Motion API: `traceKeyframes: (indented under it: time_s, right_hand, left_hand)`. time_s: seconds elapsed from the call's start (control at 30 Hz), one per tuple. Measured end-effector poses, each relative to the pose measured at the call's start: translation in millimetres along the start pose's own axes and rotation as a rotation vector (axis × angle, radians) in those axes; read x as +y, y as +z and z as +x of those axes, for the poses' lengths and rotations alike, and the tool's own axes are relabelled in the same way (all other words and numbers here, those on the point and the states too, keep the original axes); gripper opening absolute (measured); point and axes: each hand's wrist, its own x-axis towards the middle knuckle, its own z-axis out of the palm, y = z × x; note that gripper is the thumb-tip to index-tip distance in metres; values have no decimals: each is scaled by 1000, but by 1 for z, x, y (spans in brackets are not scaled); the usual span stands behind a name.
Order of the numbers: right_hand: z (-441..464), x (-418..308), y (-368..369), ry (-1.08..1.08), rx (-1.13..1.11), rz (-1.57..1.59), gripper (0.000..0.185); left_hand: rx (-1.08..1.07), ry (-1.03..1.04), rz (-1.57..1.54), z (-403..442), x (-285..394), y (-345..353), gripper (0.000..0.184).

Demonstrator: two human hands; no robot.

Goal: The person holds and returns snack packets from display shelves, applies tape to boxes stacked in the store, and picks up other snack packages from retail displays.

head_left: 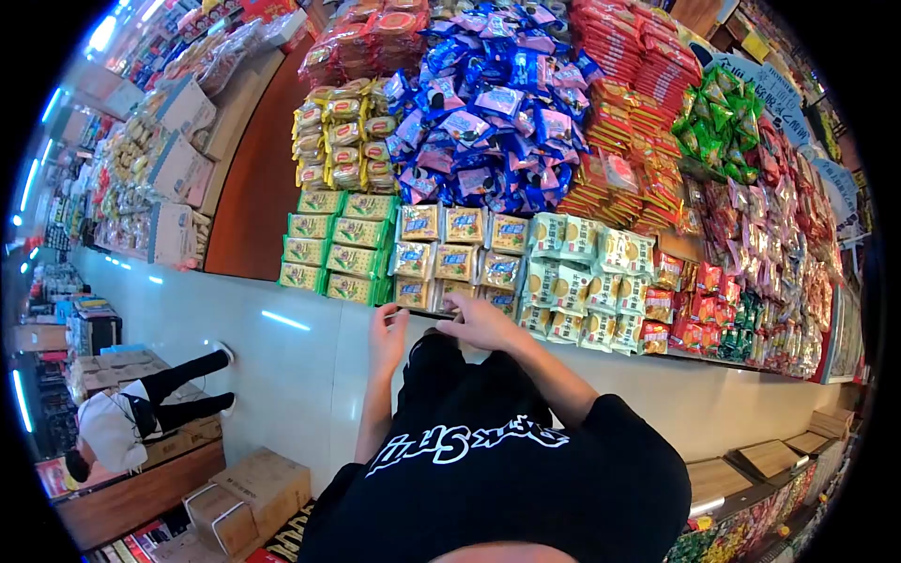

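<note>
My right hand [477, 322] is at the front edge of the display, its fingers closed on a clear-wrapped biscuit packet [458, 293] in the front row. The hand partly covers that packet. My left hand [386, 336] is just left of it, raised at the table edge with fingers loosely curled and apart, nothing visible in it. Stacks of similar biscuit packets [456, 262] with blue labels rise behind my right hand. Green-edged cracker packets [353, 260] lie beyond my left hand. Pale green biscuit packets [570, 287] stand to the right.
Blue and pink snack bags [497, 108] are heaped behind, with yellow packets [344, 131] at their left. Red packets [615, 42] and green bags [721, 122] fill the right. At lower left are cardboard boxes [267, 493] and a person in a white top [111, 430].
</note>
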Motion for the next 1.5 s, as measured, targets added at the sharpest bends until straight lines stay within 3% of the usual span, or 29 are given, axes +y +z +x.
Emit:
traceKeyframes:
  time_s: [0.07, 0.27, 0.37, 0.4, 0.47, 0.63, 0.7, 0.9, 1.0, 1.27, 1.37, 1.5]
  right_hand:
    - [7, -7, 17, -12, 8, 59, 56]
    - [68, -9, 91, 63, 96, 144, 56]
    - [105, -9, 131, 209, 241, 300, 54]
    - [111, -10, 143, 248, 331, 336, 54]
    - [122, -11, 169, 262, 558, 322, 47]
    - [147, -5, 206, 401, 658, 330, 43]
    - [149, -7, 210, 476, 674, 381, 40]
    - [150, -13, 228, 456, 815, 397, 30]
    - [138, -26, 231, 444, 802, 751, 26]
    - [82, -43, 283, 258, 1076, 1123, 21]
    - [122, -1, 307, 221, 1291, 875, 24]
    - [158, 9, 293, 159, 1253, 985, 20]
  left_hand:
    - [120, -22, 95, 14, -16, -25, 43]
    - [135, 32, 234, 56, -60, -81, 58]
    - [41, 285, 425, 71, -71, -106, 61]
    - [-68, 165, 334, 73, -55, -116, 61]
    - [-138, 164, 332, 83, -65, -129, 61]
    - [-291, 294, 253, 90, -82, -151, 64]
    - [-332, 246, 216, 95, -88, -154, 61]
    - [-410, 166, 105, 104, -85, -169, 53]
    - [-428, 201, 74, 107, -95, -173, 49]
    - [-560, 156, -106, 81, -109, -170, 42]
    - [-548, 66, -480, 90, -127, -147, 49]
    - [-483, 116, -586, 103, -128, -128, 55]
